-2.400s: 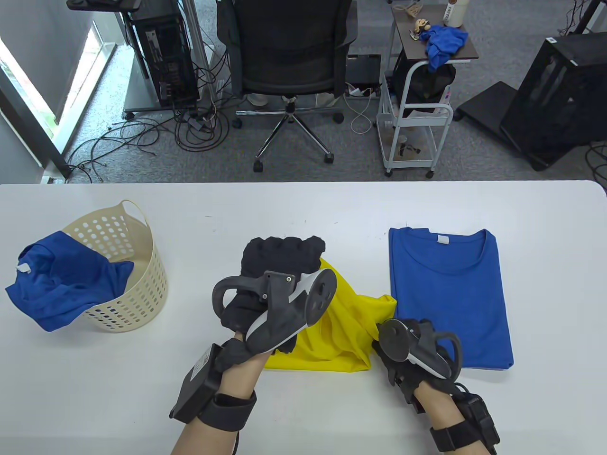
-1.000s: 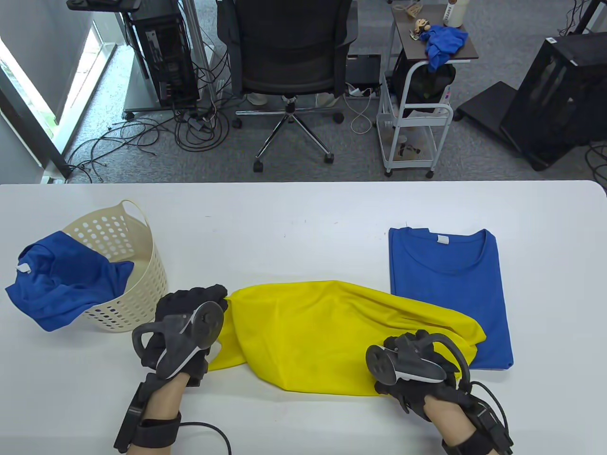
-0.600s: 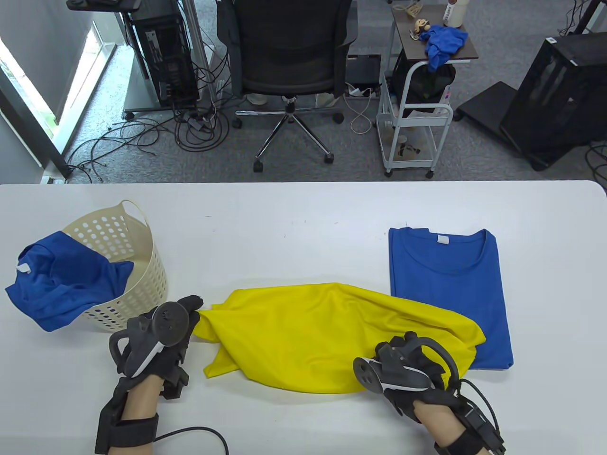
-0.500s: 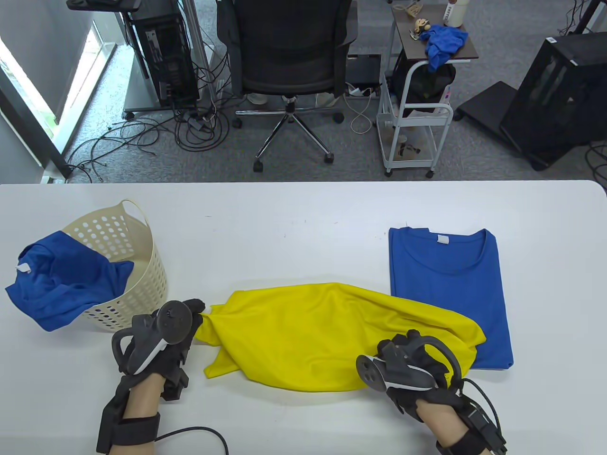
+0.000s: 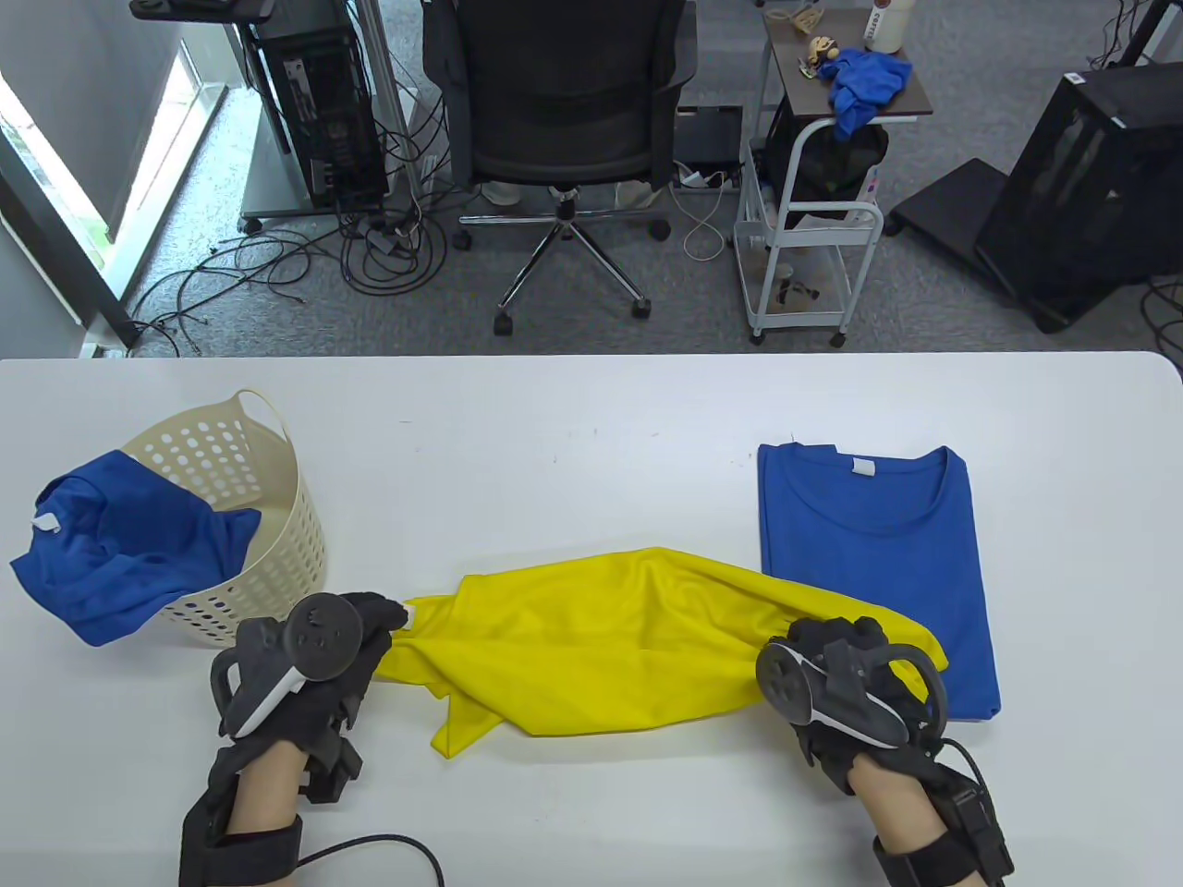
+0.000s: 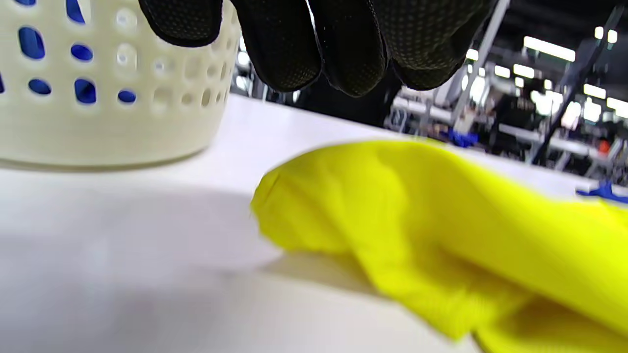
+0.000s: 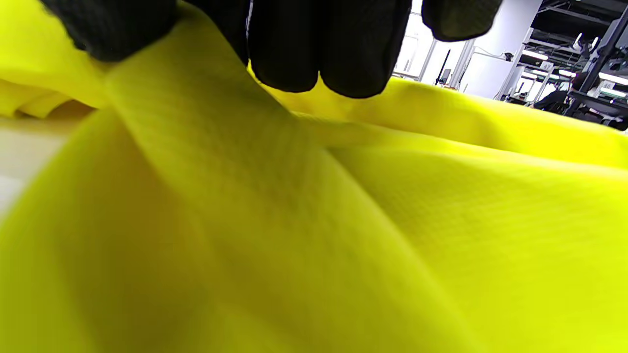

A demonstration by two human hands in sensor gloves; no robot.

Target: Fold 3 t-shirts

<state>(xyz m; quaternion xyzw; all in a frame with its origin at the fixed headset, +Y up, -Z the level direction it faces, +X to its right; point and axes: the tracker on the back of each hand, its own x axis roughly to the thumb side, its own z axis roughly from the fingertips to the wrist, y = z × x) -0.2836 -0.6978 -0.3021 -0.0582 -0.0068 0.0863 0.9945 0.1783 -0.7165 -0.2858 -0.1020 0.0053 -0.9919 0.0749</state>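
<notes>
A yellow t-shirt [image 5: 601,647] lies bunched and stretched sideways near the table's front edge. My left hand [image 5: 374,621] has its curled fingertips at the shirt's left corner. In the left wrist view the fingers [image 6: 319,59] hang curled above the yellow cloth [image 6: 441,235], and the contact itself is hidden. My right hand [image 5: 832,642] grips the shirt's right end, its fingers [image 7: 314,54] bunching a fold of yellow cloth [image 7: 392,220]. A folded blue t-shirt [image 5: 878,573] lies flat at the right, with the yellow shirt overlapping its lower left corner. Another blue t-shirt [image 5: 120,545] hangs out of the basket.
A cream perforated basket [image 5: 277,517] stands at the left, close to my left hand, and shows in the left wrist view as basket [image 6: 98,122]. The white table [image 5: 591,434] is bare behind the yellow shirt. An office chair and a cart stand beyond the far edge.
The hands drew apart and pulled the bunched yellow shirt out sideways. In the last half second the right hand moved up and right, drawing the cloth tighter. The left hand stayed by the basket.
</notes>
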